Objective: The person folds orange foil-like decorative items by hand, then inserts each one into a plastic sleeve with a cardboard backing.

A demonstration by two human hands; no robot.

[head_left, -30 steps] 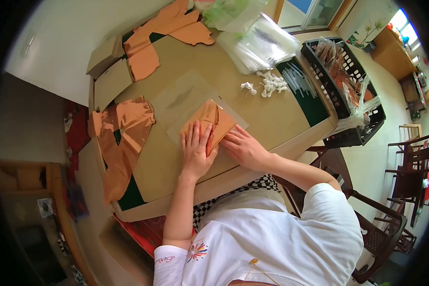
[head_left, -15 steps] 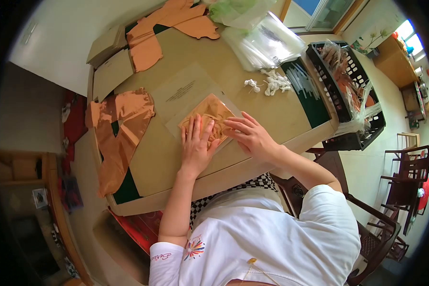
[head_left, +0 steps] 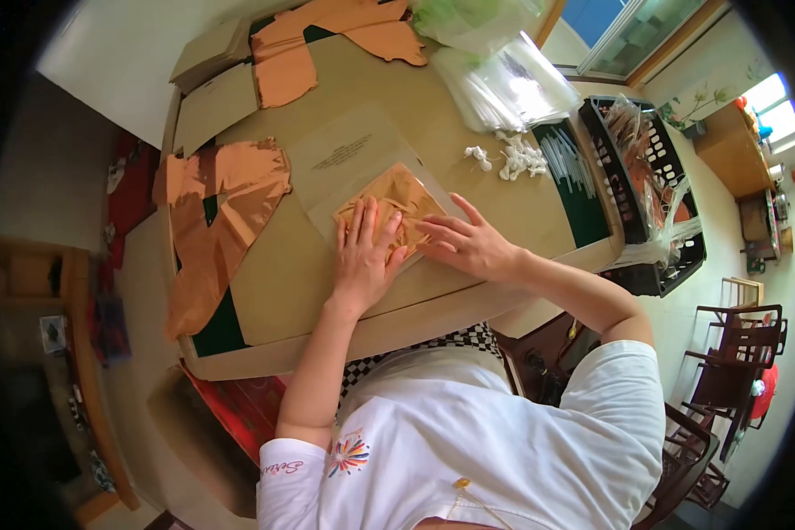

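Observation:
A folded copper-coloured foil balloon [head_left: 397, 187] lies on a clear plastic bag [head_left: 331, 163] with printed text, near the table's front edge. My left hand [head_left: 367, 252] rests flat on the foil's left part, fingers stretched out. At the right side of the foil is my right hand [head_left: 470, 243], its fingers extended and the tips touching the foil's edge. Neither hand grips anything. Another flattened copper foil balloon [head_left: 230, 199] is spread at the table's left, and more copper foil [head_left: 287, 66] is at the far left.
Cardboard sheets [head_left: 214, 110] are stacked at the left edge. Clear plastic bags [head_left: 508, 88], white tied pieces [head_left: 519, 157] and thin translucent sticks [head_left: 567, 159] lie on the right. A black crate [head_left: 640, 274] with foil and plastic stands beside the table [head_left: 397, 88].
The view has shifted slightly. Both hands stay on the folded foil balloon in nearly the same pose, with only slight finger movement.

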